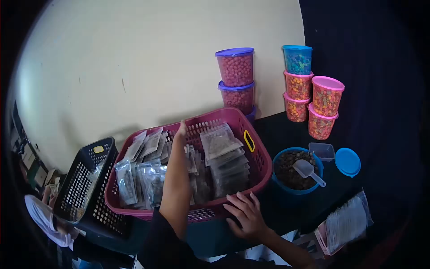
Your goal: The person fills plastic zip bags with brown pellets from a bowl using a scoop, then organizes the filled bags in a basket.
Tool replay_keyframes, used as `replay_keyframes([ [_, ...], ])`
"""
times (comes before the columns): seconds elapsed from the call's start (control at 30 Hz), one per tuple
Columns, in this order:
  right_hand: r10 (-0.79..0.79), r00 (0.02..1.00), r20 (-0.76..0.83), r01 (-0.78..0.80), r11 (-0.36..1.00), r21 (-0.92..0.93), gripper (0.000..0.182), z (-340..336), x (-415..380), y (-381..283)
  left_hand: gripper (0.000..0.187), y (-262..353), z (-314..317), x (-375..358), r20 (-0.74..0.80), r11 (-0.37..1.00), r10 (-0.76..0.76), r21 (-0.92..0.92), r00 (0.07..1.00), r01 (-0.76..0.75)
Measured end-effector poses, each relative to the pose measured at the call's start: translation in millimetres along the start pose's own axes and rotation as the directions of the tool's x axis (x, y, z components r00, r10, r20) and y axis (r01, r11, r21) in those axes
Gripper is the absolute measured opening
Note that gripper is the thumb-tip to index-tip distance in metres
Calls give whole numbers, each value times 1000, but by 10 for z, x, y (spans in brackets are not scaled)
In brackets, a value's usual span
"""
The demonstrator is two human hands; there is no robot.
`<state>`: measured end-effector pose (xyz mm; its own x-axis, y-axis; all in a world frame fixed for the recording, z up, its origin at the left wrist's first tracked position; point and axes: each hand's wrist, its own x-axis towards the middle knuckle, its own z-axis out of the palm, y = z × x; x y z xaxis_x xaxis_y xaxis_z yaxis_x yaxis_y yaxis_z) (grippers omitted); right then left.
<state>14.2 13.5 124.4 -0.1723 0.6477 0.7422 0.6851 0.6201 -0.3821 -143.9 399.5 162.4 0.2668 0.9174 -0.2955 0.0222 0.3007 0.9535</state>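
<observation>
- Red basket (257,154) on the dark table (286,130), long axis running lower-left to upper-right, far short end toward the wall.
- Left hand (181,131) reaches deep into the basket, fingers straight and together, pointing at the far rim, holding nothing, just over the clear packets (221,143).
- Right hand (245,215) lies flat on the near rim, fingers spread, gripping nothing.
- Black basket (85,179) just left; blue tub (282,188) with scoop (307,170) to the right.

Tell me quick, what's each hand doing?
Left hand: open, reaching into the pink basket over the packets.
Right hand: open, fingers on the basket's rim.
</observation>
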Motion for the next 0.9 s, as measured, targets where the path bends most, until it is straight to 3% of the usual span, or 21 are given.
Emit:
replay_keyframes([
  [0.07,-1,1000,6,1,1000,-28,36,107,-18,29,91,-221,-245,479,82,995,5,-100,997,3],
  [0.3,-22,999,-31,14,971,-239,35,336,-107,90,88,-514,-4,540,-164,955,-271,-172,949,243],
  [0.37,-35,998,-58,19,969,-248,35,410,-124,98,87,-572,257,502,-234,931,-337,-225,912,287],
  [0.4,-43,995,-88,11,942,-337,35,456,-154,102,87,-578,276,501,-235,932,-325,-242,916,269],
  [0.47,-79,989,-123,18,902,-432,36,456,-52,94,86,-562,327,447,-181,932,-299,-266,937,246],
  [0.67,112,993,-23,-110,884,-454,42,88,551,38,84,-574,375,535,21,929,-269,-257,963,265],
  [0.9,68,997,-29,-73,904,-421,27,194,552,189,81,-575,377,651,231,914,-297,-213,927,346],
])
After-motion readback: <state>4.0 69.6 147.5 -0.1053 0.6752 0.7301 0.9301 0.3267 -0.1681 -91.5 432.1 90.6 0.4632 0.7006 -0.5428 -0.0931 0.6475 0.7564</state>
